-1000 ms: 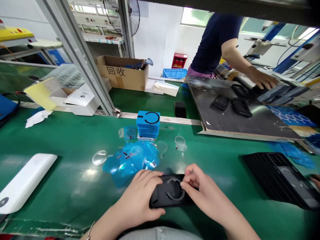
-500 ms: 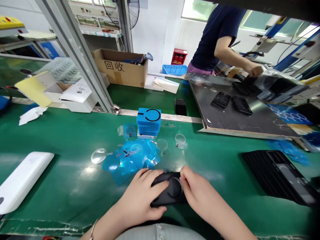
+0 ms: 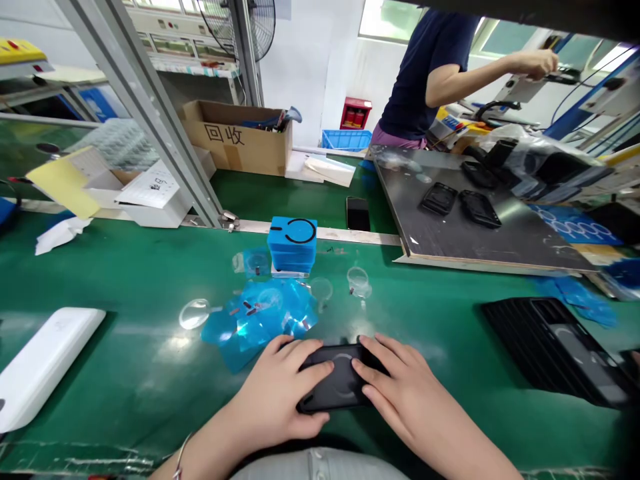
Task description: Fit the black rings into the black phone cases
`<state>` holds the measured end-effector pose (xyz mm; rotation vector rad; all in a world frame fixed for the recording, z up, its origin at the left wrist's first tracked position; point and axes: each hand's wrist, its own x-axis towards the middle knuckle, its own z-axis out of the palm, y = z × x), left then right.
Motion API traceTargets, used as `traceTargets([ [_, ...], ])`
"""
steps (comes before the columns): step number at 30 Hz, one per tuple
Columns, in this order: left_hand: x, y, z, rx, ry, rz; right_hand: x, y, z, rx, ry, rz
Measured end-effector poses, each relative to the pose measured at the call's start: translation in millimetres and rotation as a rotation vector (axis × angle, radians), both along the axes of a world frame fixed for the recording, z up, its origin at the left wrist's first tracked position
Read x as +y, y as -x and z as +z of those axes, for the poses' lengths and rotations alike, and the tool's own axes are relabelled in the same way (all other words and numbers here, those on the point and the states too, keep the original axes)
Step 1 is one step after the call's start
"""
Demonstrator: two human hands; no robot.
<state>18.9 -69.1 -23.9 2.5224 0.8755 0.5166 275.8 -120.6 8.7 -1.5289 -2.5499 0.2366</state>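
Note:
A black phone case (image 3: 334, 385) with a ring on its back lies on the green bench in front of me. My left hand (image 3: 285, 383) grips its left end, thumb below and index finger across the back. On the right end rests my right hand (image 3: 403, 387), its fingers curved over the case and one fingertip at the ring. Just beyond the hands is a heap of blue film pieces (image 3: 270, 310). Behind that stands a stack of blue sheets (image 3: 293, 247), the top one bearing a black ring. Clear round film pieces (image 3: 195, 313) lie nearby.
A stack of black phone cases (image 3: 550, 350) leans at right; a white oblong object (image 3: 50, 367) lies at left. Farther back are a phone (image 3: 358, 214), a cardboard box (image 3: 240, 143), a metal post (image 3: 145, 113) and a dark board (image 3: 450, 240). A co-worker (image 3: 425, 80) stands behind it.
My right hand has gone from a pinch at the ring's edge to fingers laid over the case's right end. The co-worker's hand has risen from the board toward the equipment.

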Motion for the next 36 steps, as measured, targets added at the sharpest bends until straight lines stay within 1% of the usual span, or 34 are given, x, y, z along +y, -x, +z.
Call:
traceTargets([
  [2, 0, 0, 0.0, -0.006, 0.004, 0.013, -3, -3, 0.3, 0.026, 0.022, 0.031],
  [6, 1, 0, 2.7, 0.003, 0.035, 0.02, -2, -3, 3.9, 0.114, 0.049, 0.203],
  [7, 1, 0, 3.4, 0.007, 0.043, 0.014, -1, -2, 4.2, 0.129, 0.058, 0.211],
  [11, 1, -1, 3.3, 0.013, 0.075, 0.004, 2, 4, 3.4, 0.18, 0.132, 0.157],
  [13, 0, -1, 1.7, 0.026, 0.097, 0.004, 2, 4, 2.6, 0.186, 0.152, 0.163],
  [15, 0, 1, 1.2, 0.044, 0.121, -0.01, 1, 0, 0.9, 0.201, 0.122, 0.179],
  [17, 3, 6, 4.5, 0.033, 0.142, -0.043, 3, -11, -2.1, 0.257, 0.028, 0.16],
  [19, 12, 14, 14.0, -0.035, 0.153, -0.048, 12, -30, -6.0, 0.342, -0.093, 0.058],
  [21, 29, 20, 30.2, -0.138, 0.12, 0.032, 29, -52, -10.1, 0.399, -0.177, -0.115],
  [23, 53, 22, 51.5, -0.242, 0.021, 0.164, 53, -74, -13.9, 0.412, -0.223, -0.286],
  [25, 83, 22, 73.7, -0.302, -0.114, 0.311, 83, -92, -16.3, 0.389, -0.25, -0.387],
  [27, 112, 20, 92.2, -0.271, -0.201, 0.471, 116, -108, -16.4, 0.336, -0.265, -0.432],
  [29, 135, 18, 104.6, -0.137, -0.159, 0.574, 148, -123, -14.3, 0.28, -0.289, -0.48],
  [31, 151, 18, 111.2, 0.001, -0.047, 0.584, 177, -139, -11.1, 0.239, -0.322, -0.551],
  [33, 159, 19, 114.6, 0.074, 0.036, 0.57, 204, -156, -9.1, 0.196, -0.344, -0.636],
  [36, 163, 21, 119.3, 0.097, 0.061, 0.591, 234, -177, -10.7, 0.114, -0.332, -0.743],
])
